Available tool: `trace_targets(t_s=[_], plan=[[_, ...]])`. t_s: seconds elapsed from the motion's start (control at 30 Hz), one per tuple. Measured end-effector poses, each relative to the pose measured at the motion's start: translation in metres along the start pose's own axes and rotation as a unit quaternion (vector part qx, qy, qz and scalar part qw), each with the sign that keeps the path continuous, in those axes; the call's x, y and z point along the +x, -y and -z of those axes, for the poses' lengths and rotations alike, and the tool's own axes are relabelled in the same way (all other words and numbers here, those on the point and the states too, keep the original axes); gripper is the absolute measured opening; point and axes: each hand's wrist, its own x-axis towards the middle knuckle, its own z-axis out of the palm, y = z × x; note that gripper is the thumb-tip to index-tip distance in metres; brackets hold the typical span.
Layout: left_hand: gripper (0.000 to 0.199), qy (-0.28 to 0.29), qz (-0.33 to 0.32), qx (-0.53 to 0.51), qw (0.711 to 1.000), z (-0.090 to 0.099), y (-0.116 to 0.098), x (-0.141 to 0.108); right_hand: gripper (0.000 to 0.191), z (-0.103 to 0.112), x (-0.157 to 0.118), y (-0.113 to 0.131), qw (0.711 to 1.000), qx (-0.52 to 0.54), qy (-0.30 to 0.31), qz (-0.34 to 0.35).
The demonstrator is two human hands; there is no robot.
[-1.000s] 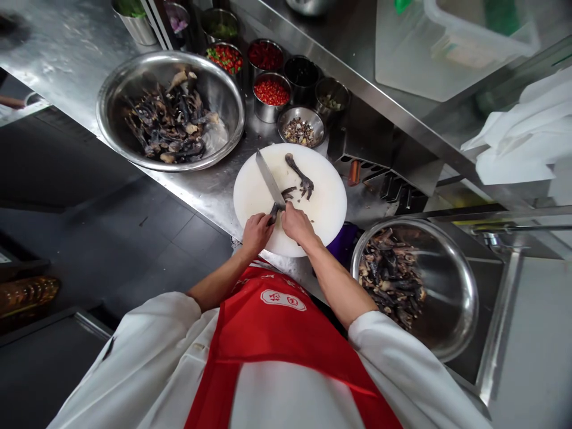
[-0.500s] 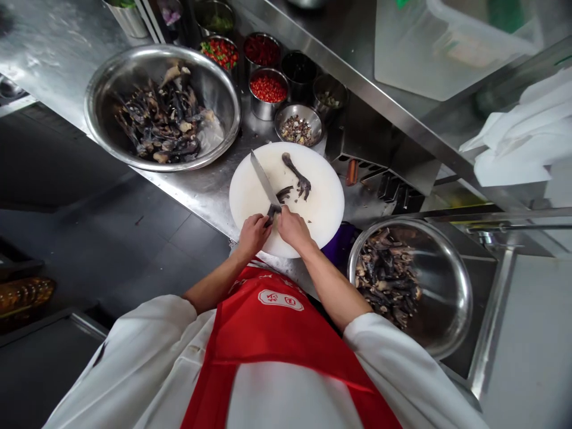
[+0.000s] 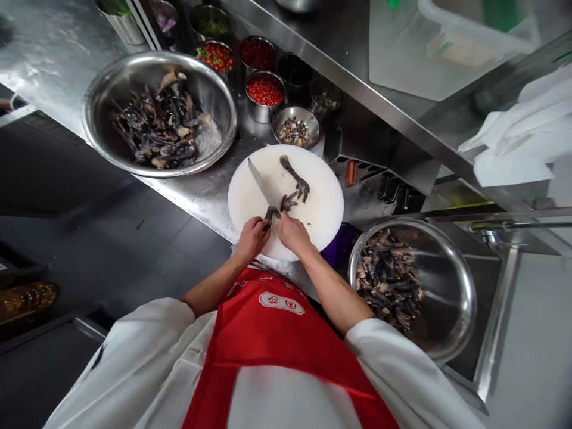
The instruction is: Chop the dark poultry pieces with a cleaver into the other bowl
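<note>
My right hand [image 3: 292, 231] is closed round the handle of a knife [image 3: 262, 183], whose blade points up and left over a round white cutting board [image 3: 324, 229]. In my closed left hand [image 3: 253, 237] is the end of a dark chicken foot [image 3: 289, 202]. Its toes lie on the board just right of the blade, and the blade crosses its shank. A second dark chicken foot [image 3: 295, 177] lies loose on the upper part of the board. The knife handle is mostly hidden in my right hand.
At the left is a big steel bowl [image 3: 92, 128] of dark feet; another steel bowl [image 3: 465, 298] of them stands at the lower right. Steel pots of chopped red chili [image 3: 265, 92] and a small bowl [image 3: 316, 132] line the back. A knife rack [image 3: 373, 167] and metal shelf [image 3: 357, 77] border the right.
The blade has shifted slightly down and left. More of the held chicken foot shows beside it, toes now spread to the right. The loose foot stays in place.
</note>
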Motion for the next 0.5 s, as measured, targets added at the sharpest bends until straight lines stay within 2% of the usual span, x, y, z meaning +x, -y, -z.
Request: trace_targets(t_s=[0.13,0.23,0.3,0.37,0.43,0.5], plan=[[0.024,0.013,0.002,0.003,1.000,0.003,0.003,0.003,0.028,-0.001,-0.005,-0.011,0.999,0.037,-0.039,0.004],[0.026,0.046,0.010,0.002,0.999,0.008,0.003,0.028,0.028,0.005,-0.030,-0.030,0.985,0.126,-0.120,-0.004],[0.026,0.089,-0.016,-0.002,0.996,0.010,0.001,0.062,0.028,0.002,-0.053,-0.044,0.963,0.196,-0.179,-0.040],[0.028,0.120,-0.063,0.022,0.990,0.009,-0.003,0.107,0.028,-0.007,-0.079,-0.058,0.938,0.261,-0.209,-0.092],[0.032,0.125,-0.108,0.082,0.983,0.003,-0.010,0.154,0.029,-0.021,-0.105,-0.070,0.916,0.316,-0.207,-0.134],[0.041,0.150,-0.149,0.149,0.966,-0.004,-0.017,0.196,0.030,-0.036,-0.131,-0.080,0.904,0.355,-0.180,-0.157]])
